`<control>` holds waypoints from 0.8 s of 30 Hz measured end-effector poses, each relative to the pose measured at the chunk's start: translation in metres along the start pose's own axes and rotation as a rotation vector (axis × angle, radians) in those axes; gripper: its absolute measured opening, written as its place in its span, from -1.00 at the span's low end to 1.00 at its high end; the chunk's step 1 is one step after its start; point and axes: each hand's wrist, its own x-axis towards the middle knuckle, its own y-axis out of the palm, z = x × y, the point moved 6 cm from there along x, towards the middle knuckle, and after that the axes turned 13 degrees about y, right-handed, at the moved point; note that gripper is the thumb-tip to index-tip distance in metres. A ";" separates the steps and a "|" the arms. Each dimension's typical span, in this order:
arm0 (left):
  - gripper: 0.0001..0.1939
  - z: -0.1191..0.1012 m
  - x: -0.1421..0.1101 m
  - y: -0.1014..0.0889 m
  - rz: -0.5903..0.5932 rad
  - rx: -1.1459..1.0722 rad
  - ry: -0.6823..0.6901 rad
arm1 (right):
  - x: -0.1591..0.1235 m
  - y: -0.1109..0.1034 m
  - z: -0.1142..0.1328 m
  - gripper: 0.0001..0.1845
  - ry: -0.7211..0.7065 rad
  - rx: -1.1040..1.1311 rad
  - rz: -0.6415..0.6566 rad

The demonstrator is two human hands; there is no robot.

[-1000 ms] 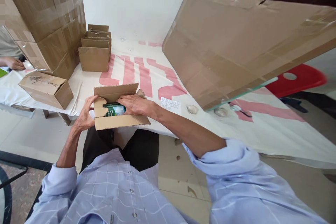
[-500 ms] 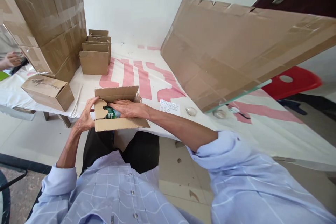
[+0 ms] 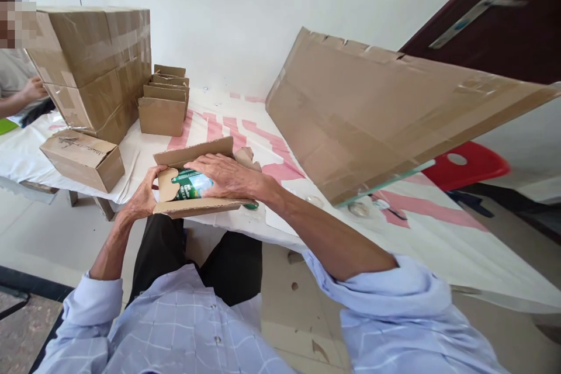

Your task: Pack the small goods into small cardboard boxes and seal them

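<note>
An open cardboard box [image 3: 193,207] lies tilted at the table's near edge, its long flaps raised. My left hand [image 3: 146,194] grips its left end, thumb and fingers around the notched end flap. Inside rests a green printed package [image 3: 188,186] with white lettering and a blue-white picture. My right hand [image 3: 225,176] is curled over the package, with the fingertips hidden under the palm. A bit of green shows past the box's right end, beneath my wrist, beside a loose cardboard flap.
Large taped cartons [image 3: 100,64] are stacked at the left. In front of them sits a small closed box [image 3: 83,158]; several open boxes [image 3: 162,114] stand beside. A big cardboard panel [image 3: 372,111] leans at right, near a red chair [image 3: 468,166]. Another person's hand [image 3: 35,89] is far left.
My right hand has risen a little and moved right over the box, uncovering more of the green package. The box has tilted slightly. The camera view has shifted.
</note>
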 end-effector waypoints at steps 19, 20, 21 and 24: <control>0.31 0.024 0.029 0.007 0.159 0.006 -0.007 | 0.014 -0.024 -0.021 -0.28 0.082 -0.036 0.103; 0.33 0.025 0.030 0.005 0.143 0.005 -0.008 | 0.014 -0.034 -0.025 -0.27 0.086 -0.031 0.098; 0.35 0.026 0.030 0.003 0.127 0.009 -0.009 | 0.013 -0.044 -0.031 -0.26 0.094 -0.013 0.095; 0.38 0.031 0.032 -0.003 0.074 0.060 -0.009 | 0.008 -0.067 -0.055 -0.20 0.138 0.127 0.082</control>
